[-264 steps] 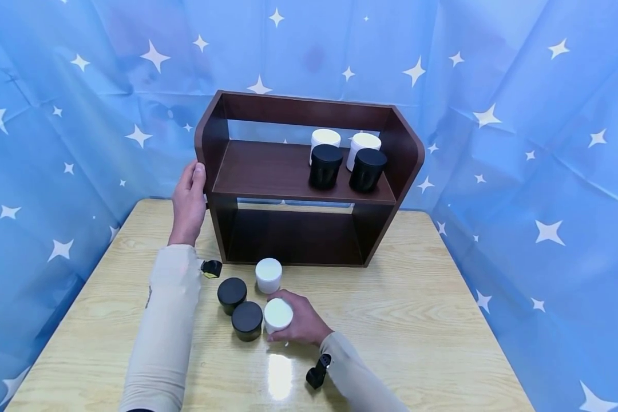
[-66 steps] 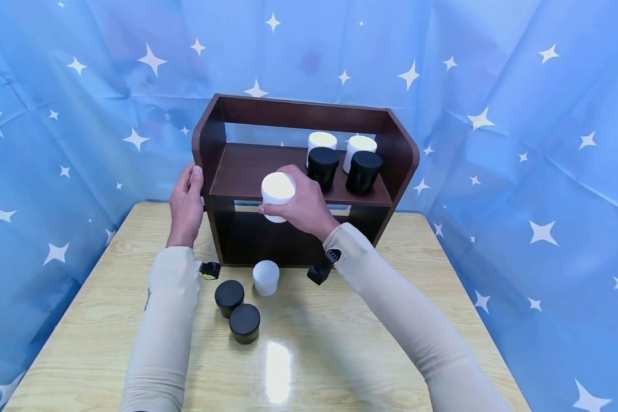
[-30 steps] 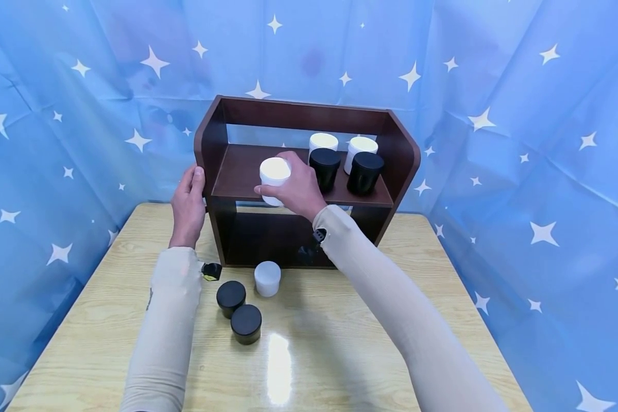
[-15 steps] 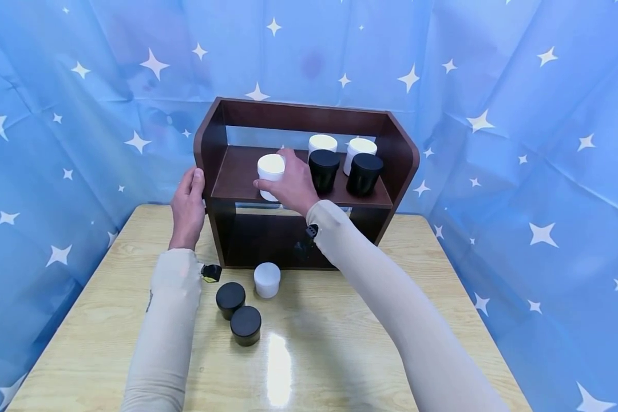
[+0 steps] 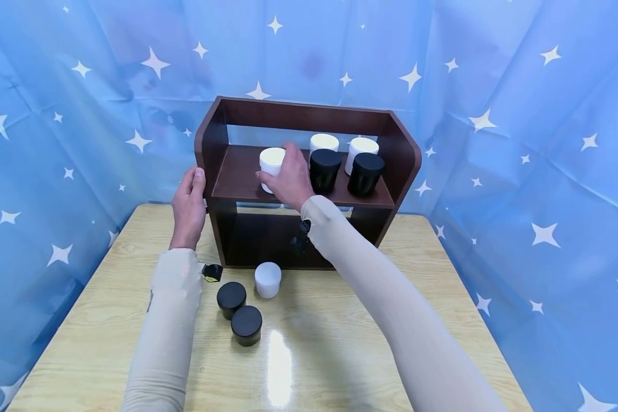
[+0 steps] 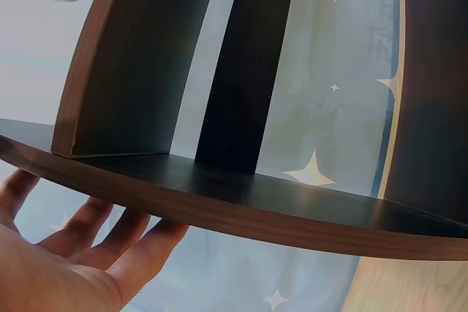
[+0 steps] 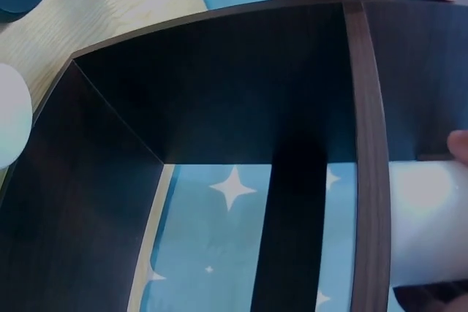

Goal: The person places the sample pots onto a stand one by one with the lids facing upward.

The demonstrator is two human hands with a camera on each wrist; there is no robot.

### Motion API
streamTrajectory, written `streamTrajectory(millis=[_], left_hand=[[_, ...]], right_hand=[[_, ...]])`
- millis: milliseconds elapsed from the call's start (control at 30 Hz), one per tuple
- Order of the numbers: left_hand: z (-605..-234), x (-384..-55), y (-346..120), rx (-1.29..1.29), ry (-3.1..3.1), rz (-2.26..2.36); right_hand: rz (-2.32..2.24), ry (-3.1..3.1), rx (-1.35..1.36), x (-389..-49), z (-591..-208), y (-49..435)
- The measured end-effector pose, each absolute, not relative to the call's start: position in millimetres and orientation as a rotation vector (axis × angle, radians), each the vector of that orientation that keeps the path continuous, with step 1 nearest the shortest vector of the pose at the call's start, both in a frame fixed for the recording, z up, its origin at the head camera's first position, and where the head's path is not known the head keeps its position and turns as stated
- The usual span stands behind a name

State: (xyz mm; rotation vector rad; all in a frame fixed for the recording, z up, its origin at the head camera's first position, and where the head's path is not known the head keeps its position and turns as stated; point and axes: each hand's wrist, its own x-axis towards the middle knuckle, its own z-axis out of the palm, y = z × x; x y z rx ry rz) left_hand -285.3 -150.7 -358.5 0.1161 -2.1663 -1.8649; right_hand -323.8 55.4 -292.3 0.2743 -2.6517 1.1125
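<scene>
Head view: white jar [image 5: 270, 162] is upright at the upper board [image 5: 237, 171] of the rack [image 5: 298, 114], left of the black jars [image 5: 324, 170], gripped by the right hand [image 5: 292, 182]; left hand [image 5: 187, 212], fingers extended, braces the rack's left side; best set it level, without sideways drag.

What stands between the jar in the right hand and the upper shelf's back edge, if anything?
Nothing visible lies behind the held jar; the nearest black jar and a rear white jar stand right of the right hand.
</scene>
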Motion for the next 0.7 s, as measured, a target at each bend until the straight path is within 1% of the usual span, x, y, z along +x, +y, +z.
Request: streamTrajectory(millis=[433, 700], left_hand=[[-357, -287, -151, 0.125, -2.15, -1.87], [-358, -285, -148, 0.117, -2.148, -1.85]], right_hand=[[0.987, -2.684, 0.242, -338, -288, 52], [1.013, -2.631, 0.175, -344, -291, 54]])
